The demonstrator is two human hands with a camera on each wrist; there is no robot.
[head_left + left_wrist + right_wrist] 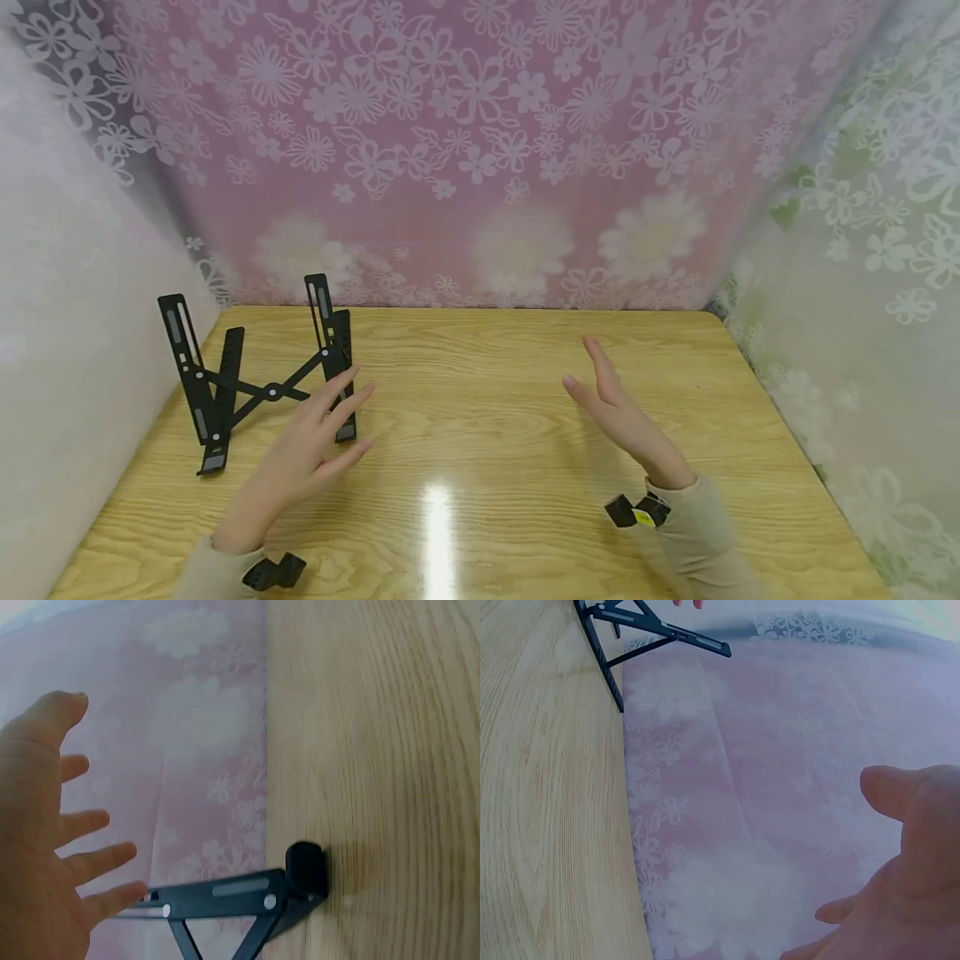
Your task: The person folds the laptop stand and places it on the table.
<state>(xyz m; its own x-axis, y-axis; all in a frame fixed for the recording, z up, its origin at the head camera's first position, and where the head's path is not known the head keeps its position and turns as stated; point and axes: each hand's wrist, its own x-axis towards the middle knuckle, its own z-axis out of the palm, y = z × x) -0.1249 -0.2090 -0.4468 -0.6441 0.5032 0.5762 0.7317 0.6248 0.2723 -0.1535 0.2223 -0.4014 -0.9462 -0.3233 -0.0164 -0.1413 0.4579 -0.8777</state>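
Observation:
A black folding laptop stand (pixel 273 391) stands unfolded on the left side of the wooden table, its two slotted arms raised and joined by crossed bars. In the head view my left hand (pixel 303 454) is in front of its right side, fingers spread and holding nothing. The left wrist view has the hand (pixel 37 832) beside the stand (pixel 217 897); whether a fingertip touches it I cannot tell. Well to the right, my right hand (pixel 626 417) is held above the table with nothing in it. The stand (pixel 656 630) shows at the top of the right wrist view.
The wooden table (pixel 487 392) has a bright glare patch near its front. A pink flowered cloth (pixel 480 167) hangs behind its back edge. Pale cloths hang at the left (pixel 82 275) and right (pixel 862 333). Small black cameras are strapped to both wrists.

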